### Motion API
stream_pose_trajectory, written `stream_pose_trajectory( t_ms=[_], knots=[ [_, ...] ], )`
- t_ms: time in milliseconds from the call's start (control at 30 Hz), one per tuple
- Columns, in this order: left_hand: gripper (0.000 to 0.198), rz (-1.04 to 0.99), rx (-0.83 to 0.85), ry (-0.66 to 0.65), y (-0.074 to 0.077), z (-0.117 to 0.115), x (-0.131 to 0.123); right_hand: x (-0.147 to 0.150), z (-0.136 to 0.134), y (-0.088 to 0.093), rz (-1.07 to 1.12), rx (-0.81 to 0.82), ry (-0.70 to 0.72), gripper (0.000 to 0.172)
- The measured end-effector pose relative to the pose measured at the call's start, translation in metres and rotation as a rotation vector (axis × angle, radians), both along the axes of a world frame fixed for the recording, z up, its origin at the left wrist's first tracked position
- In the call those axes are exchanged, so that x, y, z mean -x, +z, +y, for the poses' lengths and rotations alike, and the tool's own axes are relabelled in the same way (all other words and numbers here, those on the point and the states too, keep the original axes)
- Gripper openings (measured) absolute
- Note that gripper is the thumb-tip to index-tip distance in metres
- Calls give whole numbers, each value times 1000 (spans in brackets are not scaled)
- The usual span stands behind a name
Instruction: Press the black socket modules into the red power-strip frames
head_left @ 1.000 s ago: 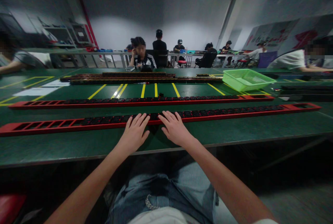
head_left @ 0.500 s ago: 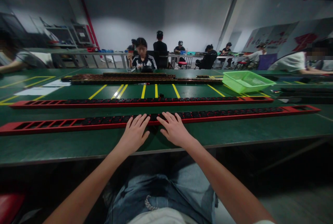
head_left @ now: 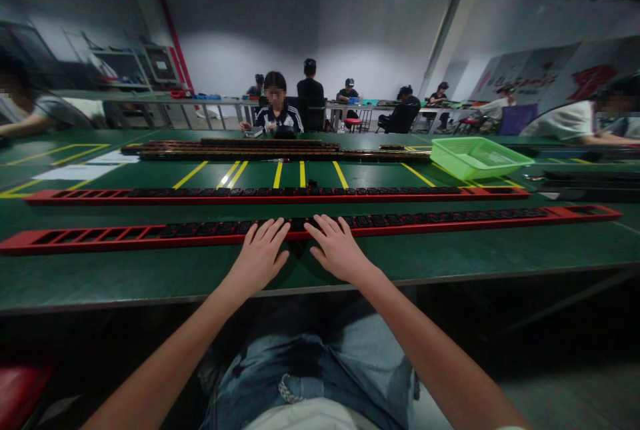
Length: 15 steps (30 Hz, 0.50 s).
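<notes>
A long red strip (head_left: 450, 221) filled with several black socket modules lies across the green table (head_left: 150, 277), close to its front edge. My left hand (head_left: 260, 258) rests palm down on the table with its spread fingers lying on the strip's middle. Just to its right, my right hand (head_left: 336, 250) lies the same way, fingers stretched flat over the black modules. Neither hand holds anything. The strip's left end shows bare red slots.
A second red strip (head_left: 150, 197) lies parallel behind the first, and dark strips (head_left: 240, 149) are stacked further back. A green plastic basket (head_left: 475, 157) stands at the back right. Other people sit across the table and at both sides.
Both hands stay on the near strip, barely shifting. The view has tilted slightly.
</notes>
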State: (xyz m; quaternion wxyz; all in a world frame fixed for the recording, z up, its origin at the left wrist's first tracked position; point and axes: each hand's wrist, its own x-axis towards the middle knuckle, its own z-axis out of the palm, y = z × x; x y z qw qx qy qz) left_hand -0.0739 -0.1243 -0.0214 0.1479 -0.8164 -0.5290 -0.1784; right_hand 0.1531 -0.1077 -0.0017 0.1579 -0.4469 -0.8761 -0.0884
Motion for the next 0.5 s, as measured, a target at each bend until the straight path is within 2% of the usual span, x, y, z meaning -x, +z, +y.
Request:
stream_pose_trajectory(
  t_ms=[500],
  knots=[
    [56,-1,18,4,2,-2,0,1,0,0,9,18,-3,54]
  ],
)
